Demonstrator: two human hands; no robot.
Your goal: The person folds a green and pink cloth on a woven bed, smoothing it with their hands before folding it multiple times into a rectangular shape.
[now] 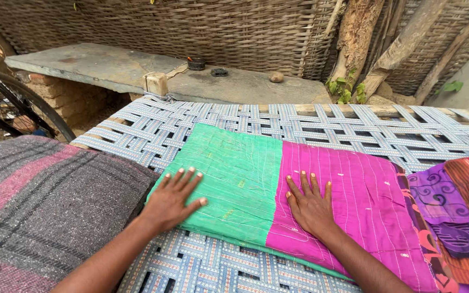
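Observation:
A folded stitched quilt (256, 179), green on its left half and magenta on its right, lies on a woven-strap cot (229, 116). My left hand (173, 198) rests flat on the green half near its left edge, fingers spread. On the magenta half lies my right hand (309, 203), palm down with the fingers together. Neither hand grips anything.
A grey blanket with pink stripes (39, 206) lies at the left on the cot. A purple and orange patterned cloth (457, 211) sits at the right. Behind are a stone slab (137, 68) with small round lids, a woven wall, and a bicycle wheel (6, 103) at far left.

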